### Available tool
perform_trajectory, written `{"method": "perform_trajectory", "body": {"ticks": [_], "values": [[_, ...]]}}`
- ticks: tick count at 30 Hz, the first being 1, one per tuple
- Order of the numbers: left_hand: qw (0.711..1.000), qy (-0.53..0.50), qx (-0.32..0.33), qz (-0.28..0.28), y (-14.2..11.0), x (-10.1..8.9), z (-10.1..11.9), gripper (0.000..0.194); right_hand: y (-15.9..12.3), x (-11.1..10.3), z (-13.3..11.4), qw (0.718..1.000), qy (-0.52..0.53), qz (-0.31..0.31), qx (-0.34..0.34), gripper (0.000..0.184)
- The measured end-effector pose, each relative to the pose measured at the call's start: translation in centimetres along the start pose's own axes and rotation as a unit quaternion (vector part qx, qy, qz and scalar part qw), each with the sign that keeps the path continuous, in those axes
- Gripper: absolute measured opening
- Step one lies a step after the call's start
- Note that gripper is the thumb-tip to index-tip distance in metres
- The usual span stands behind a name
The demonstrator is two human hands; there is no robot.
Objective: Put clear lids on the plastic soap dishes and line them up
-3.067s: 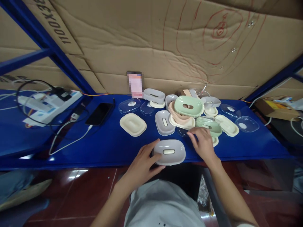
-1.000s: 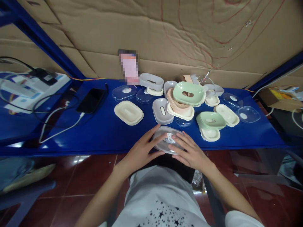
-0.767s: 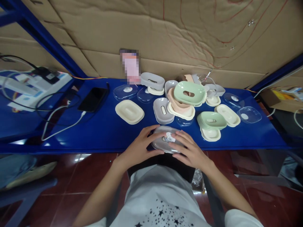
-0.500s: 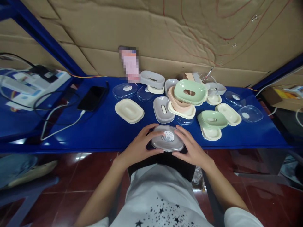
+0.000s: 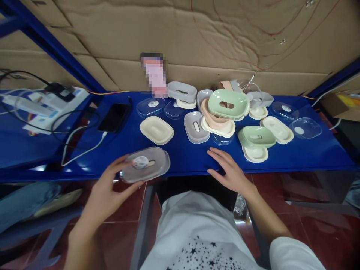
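Note:
My left hand (image 5: pixel 112 187) grips a grey oval soap box (image 5: pixel 157 165) by its left end, fingers on top and thumb along the near side. The box has a clear lid with a round white label and sits at the table's front edge, slightly tilted. My right hand (image 5: pixel 229 170) is empty, its fingers stretched out over the table's front edge. Beyond it are a grey slotted dish (image 5: pixel 192 137) and a clear lid (image 5: pixel 222 140). A cream oval tray (image 5: pixel 156 130) lies just behind the held box.
A stack topped by a green slotted dish (image 5: pixel 239 98) stands mid-table, with another green dish (image 5: pixel 261 140) to its right. Clear lids (image 5: pixel 305 128) lie at the right. A black phone (image 5: pixel 113 117) with a white cable and a power strip (image 5: pixel 64 108) are at the left.
My left hand has carried the grey soap box leftward along the table's front edge. My right hand has let go of it and stays on the right, fingers extended.

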State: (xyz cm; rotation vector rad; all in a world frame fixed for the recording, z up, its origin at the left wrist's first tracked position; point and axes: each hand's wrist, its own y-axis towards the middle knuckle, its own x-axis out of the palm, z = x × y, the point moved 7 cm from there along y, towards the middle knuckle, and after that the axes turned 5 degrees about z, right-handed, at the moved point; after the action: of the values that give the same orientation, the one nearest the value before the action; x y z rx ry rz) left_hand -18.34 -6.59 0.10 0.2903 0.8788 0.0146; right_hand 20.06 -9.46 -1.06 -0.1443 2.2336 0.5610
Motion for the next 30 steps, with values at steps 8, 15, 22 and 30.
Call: {"method": "perform_trajectory", "body": {"ticks": [8, 15, 22, 30], "values": [[0.997, 0.041, -0.006, 0.059, 1.7, -2.9, -3.8, 0.062, 0.0, 0.2, -0.2, 0.996, -0.078, 0.050, -0.018, 0.048], [0.973, 0.080, 0.070, 0.206, -0.8, -2.9, -1.1, 0.074, 0.5, 0.1, 0.1, 0.988, -0.133, 0.076, 0.002, 0.047], [0.963, 0.009, 0.269, 0.021, -0.6, 7.5, 8.7, 0.060, 0.4, 0.3, 0.4, 0.991, -0.127, 0.047, -0.008, 0.045], [0.957, 0.100, 0.273, 0.001, 7.7, 13.1, 15.0, 0.031, 0.2, 0.6, -0.1, 0.984, -0.149, 0.087, -0.036, 0.038]]}}
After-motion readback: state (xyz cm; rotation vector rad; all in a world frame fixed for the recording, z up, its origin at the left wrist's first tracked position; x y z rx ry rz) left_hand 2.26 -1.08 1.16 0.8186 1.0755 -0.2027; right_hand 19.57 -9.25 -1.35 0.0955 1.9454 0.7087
